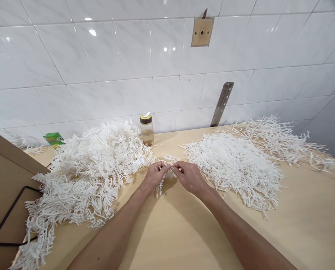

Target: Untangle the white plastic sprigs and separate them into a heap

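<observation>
My left hand [155, 175] and my right hand [188, 174] meet at the middle of the wooden table [167, 228]. Fingertips of both hands are pinched on a small white branched strand [159, 188], part of which hangs below my left fingers. More white strands lie just behind the hands. To the left spreads a large tangled heap of white strands [100, 165]. A flatter pile of similar strands [237, 165] lies right of my right hand, with a looser bunch [280, 138] behind it.
A clear bottle [147, 131] with a dark and yellow lid stands behind the left heap. A green packet [54, 139] is at the back left, near a brown panel [6, 195] with a black frame. A metal strip [222, 104] leans on the tiled wall.
</observation>
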### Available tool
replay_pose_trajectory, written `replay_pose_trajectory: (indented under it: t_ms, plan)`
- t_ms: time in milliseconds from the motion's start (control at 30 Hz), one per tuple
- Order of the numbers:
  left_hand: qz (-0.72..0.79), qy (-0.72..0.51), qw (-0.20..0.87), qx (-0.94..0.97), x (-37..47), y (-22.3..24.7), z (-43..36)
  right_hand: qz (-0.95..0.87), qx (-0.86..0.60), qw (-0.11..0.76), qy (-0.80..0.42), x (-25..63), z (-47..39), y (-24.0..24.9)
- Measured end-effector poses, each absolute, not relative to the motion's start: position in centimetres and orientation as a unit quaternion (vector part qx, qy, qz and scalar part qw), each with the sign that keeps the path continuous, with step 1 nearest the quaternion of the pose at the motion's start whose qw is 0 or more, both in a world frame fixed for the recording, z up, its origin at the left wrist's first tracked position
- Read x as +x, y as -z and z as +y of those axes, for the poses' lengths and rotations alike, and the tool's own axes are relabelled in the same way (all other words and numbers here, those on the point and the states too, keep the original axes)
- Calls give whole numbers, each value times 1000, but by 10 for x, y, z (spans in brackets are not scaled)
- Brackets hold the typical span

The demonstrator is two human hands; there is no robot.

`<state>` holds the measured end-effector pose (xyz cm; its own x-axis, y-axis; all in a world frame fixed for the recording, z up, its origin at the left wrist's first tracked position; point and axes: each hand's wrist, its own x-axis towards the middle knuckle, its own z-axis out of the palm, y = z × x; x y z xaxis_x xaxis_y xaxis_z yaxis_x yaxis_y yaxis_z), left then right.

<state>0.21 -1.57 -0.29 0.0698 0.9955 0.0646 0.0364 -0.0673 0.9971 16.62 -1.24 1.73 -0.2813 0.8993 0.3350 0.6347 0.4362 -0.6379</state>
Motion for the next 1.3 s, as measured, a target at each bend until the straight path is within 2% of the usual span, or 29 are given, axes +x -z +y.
replay_pose_trajectory:
  t_ms: [233,433,567,800,967,1133,1233,1300]
  plan:
    - [491,-472,484,550,5,2,-17,-800,-480,333,-139,166,-13,-13]
    - [540,-435,380,612,8,3,-17,-829,-506,231,-63,162,-18,-16]
    - [567,-444,340,605,11,7,-18,-806,-548,216,-57,149,-19,-11]
    - [546,-512,313,585,13,9,-25,-709,-643,257,-137,157,0,-2]
    - [473,-524,412,576,11,8,-24,-627,-651,396,-163,192,16,-5]
    - [462,-528,462,543,9,6,-21,-554,-678,473,-93,225,26,-11]
    - [466,-526,489,516,8,5,-21,-577,-654,488,-4,237,28,-12]
    - [467,-527,510,494,8,4,-21,-620,-607,497,13,235,27,-12]
